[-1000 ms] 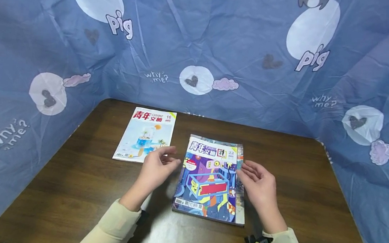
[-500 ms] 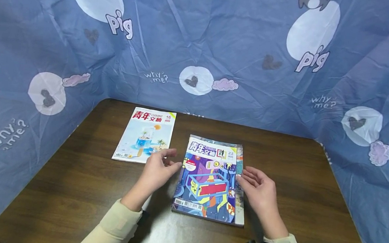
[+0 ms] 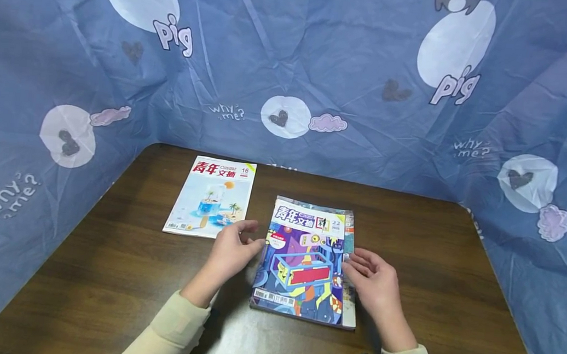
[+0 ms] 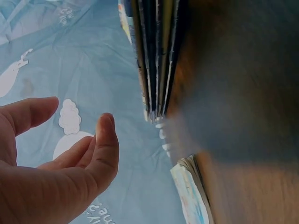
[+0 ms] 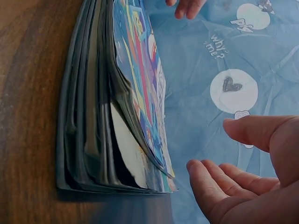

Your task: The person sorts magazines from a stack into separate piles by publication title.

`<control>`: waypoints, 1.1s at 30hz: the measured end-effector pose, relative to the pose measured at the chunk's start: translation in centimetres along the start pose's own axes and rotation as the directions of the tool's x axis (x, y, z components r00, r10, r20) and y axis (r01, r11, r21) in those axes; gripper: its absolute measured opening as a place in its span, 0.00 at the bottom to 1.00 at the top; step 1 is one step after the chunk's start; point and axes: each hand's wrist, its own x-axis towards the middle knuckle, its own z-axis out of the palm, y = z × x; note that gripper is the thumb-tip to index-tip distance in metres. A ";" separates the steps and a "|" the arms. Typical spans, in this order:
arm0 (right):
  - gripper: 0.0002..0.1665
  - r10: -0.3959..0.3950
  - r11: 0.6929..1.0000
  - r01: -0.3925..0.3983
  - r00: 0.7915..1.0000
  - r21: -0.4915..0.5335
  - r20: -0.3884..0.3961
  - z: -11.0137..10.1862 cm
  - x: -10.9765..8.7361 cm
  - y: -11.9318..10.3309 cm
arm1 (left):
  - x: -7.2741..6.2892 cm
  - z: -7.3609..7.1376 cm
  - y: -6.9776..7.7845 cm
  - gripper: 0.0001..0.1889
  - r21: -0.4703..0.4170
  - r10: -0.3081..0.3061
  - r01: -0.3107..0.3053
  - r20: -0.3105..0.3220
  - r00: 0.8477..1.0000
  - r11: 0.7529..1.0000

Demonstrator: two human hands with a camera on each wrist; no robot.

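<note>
A stack of several magazines lies on the table, topped by a magazine with a purple and blue cover (image 3: 301,271). Another magazine (image 3: 350,308) pokes out beneath it on the right. My left hand (image 3: 233,250) hovers beside the stack's left edge, thumb and fingers apart with nothing between them. On the other side, my right hand (image 3: 375,279) is by the right edge, fingers loosely bent and holding nothing. The left wrist view shows the stack's layered spines (image 4: 152,56); in the right wrist view its page edges (image 5: 88,116) fan slightly, apart from my fingertips (image 5: 196,170).
Behind my left hand lies a single magazine with a light blue cover (image 3: 208,199). The brown wooden table (image 3: 109,274) is enclosed at the back and sides by a blue printed cloth (image 3: 354,149).
My left hand has shifted slightly right and toward me. My right hand has come a little nearer to me along the stack's right edge. The magazines stay in place.
</note>
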 end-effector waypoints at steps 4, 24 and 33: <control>0.30 0.001 1.000 -0.001 1.000 -0.010 -0.010 0.2 -0.1 0.2 | 0.0 0.0 -0.2 0.23 0.010 -0.004 0.004 -0.004 1.000 1.000; 0.29 0.080 0.996 -0.079 0.997 -0.052 0.005 0.8 -0.4 0.5 | 1.2 0.3 -1.3 0.22 0.124 -0.004 0.002 0.017 1.000 0.992; 0.30 0.066 0.997 -0.065 0.998 -0.051 0.011 0.9 -1.3 0.6 | 3.1 0.7 -1.1 0.22 0.147 -0.056 0.049 0.041 0.998 0.988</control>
